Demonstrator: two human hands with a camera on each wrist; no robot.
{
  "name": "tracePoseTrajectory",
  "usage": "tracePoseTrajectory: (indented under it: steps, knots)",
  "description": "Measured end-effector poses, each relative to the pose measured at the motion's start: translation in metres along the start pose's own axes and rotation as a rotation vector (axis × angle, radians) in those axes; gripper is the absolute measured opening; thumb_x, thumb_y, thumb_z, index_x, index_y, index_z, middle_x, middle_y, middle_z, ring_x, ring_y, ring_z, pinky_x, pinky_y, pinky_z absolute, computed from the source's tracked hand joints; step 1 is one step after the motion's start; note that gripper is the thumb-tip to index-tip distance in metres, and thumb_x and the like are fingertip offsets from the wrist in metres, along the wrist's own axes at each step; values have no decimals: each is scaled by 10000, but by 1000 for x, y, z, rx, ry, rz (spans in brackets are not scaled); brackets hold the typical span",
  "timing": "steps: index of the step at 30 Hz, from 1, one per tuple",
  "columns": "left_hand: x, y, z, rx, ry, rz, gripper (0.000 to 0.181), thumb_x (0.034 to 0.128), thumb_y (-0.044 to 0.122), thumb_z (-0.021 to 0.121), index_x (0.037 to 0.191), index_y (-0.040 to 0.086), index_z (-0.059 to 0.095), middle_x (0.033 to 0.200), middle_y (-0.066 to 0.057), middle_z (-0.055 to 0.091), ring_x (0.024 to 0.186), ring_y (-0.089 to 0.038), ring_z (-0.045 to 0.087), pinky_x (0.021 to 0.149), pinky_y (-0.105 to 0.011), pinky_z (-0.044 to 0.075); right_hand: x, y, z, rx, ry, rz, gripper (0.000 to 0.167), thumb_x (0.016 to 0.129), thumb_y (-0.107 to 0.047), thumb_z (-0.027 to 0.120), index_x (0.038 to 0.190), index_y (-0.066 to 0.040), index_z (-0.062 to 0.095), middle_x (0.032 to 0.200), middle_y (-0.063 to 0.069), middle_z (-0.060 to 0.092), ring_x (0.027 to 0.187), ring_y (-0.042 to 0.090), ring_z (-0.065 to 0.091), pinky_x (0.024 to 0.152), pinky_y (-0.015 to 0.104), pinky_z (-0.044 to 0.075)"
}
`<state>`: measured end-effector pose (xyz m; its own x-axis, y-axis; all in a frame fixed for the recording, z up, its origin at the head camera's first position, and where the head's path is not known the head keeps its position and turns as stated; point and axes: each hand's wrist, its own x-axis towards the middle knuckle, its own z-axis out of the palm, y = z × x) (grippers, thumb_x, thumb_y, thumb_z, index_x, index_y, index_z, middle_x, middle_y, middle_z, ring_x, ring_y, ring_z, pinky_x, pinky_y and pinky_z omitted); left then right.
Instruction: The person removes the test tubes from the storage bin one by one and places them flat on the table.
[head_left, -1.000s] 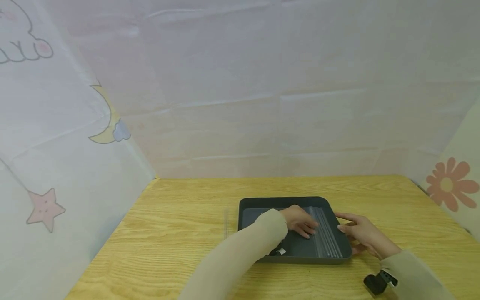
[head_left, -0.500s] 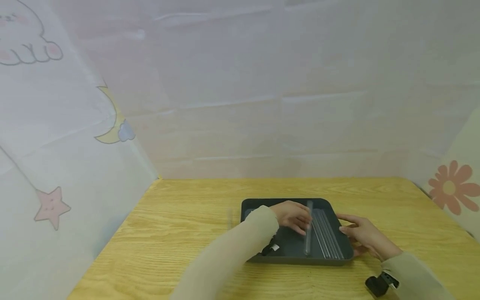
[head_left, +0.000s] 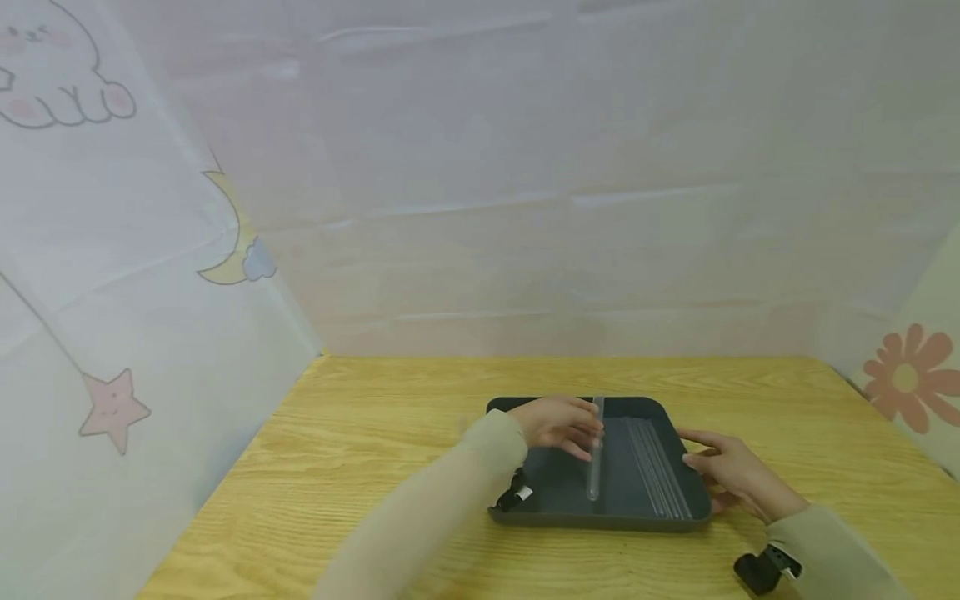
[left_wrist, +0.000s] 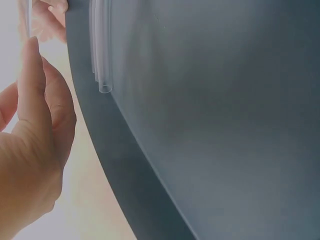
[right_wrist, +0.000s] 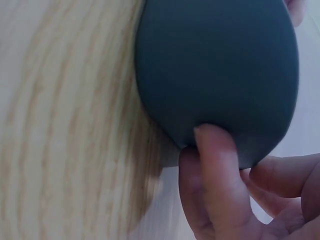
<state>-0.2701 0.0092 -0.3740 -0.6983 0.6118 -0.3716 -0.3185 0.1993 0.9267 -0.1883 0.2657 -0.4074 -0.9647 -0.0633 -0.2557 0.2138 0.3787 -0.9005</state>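
Observation:
In the head view the left hand (head_left: 558, 425) pinches a clear tube (head_left: 595, 471) upright-looking above the dark grey tray (head_left: 600, 522). The left wrist view shows that hand (left_wrist: 37, 135) with the tube's end (left_wrist: 28, 17) at its fingertips. Several clear tubes (head_left: 658, 471) lie side by side along the tray's right side; their ends (left_wrist: 103, 75) show in the left wrist view. My right hand (head_left: 742, 475) holds the tray's right edge, thumb at the rim; in the right wrist view its fingers (right_wrist: 217, 170) touch the tray's outer wall (right_wrist: 215, 75).
The tray stands on a wood-grain table (head_left: 360, 433). Behind it hangs a pale cloth backdrop (head_left: 465, 208) with printed figures at the sides. A dark wrist device (head_left: 761, 573) is at the right sleeve, and another (head_left: 513, 493) is below the left wrist.
My left hand has lifted one tube off the others and moved left with it across the tray. The right hand has stayed at the tray's right edge.

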Motion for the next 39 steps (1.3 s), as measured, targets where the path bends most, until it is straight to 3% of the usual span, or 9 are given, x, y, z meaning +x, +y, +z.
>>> tracePoseTrajectory:
  steps: [10,15,39]
  knots:
    - [-21,-2,-21,9,32,20,474,985,43,549,1438,-12,418,1110,-157,632,799,-182,616,820,-435,572,2,0,-1,4,-20,-10,569,1020,-14,450,1503,90,167,1110,294,545,761,272,665,561,453,588]
    - [-31,-2,-28,12,38,46,508,974,33,553,1455,-9,396,1225,-235,587,803,-180,612,828,-444,569,2,1,-1,6,-26,-23,569,1022,-13,442,1507,86,159,1090,270,553,759,283,665,560,459,586]
    - [-57,-14,-56,-2,68,96,549,967,13,538,1473,-53,335,1276,-293,543,858,-182,632,776,-404,588,3,0,-2,4,-28,7,579,1021,-17,454,1510,74,157,1068,245,562,748,273,669,564,443,587]
